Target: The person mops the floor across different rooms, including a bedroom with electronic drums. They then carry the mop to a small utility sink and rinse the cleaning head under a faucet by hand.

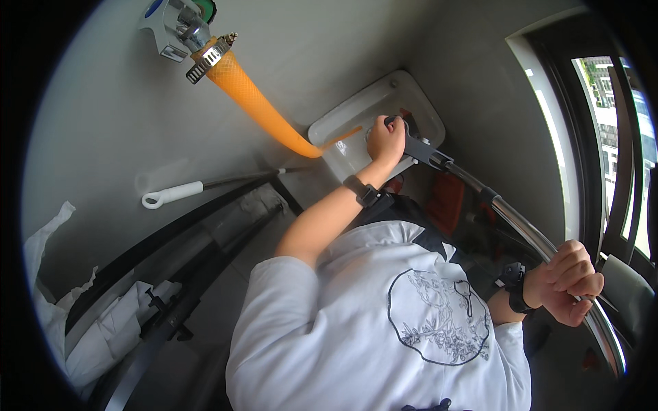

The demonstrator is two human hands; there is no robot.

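A shiny mop pole (524,222) runs slantwise from the sink down to the lower right. My left hand (388,140) is closed around the dark grey plastic fitting (421,148) at its upper end, above the white sink (334,156). Farther down, the fingers of my right hand (565,282) wrap around the metal tube. The mop's head cannot be made out behind my left hand. An orange hose (257,103), clamped to a metal tap (192,34), hangs down to the left edge of the sink.
Along the left wall leans a pole with a white looped handle (175,194). Lower left, white plastic sheeting (113,332) lies by a dark metal frame (164,329). A red object (445,202) is below the sink; a dark-framed window (582,123) stands at the right.
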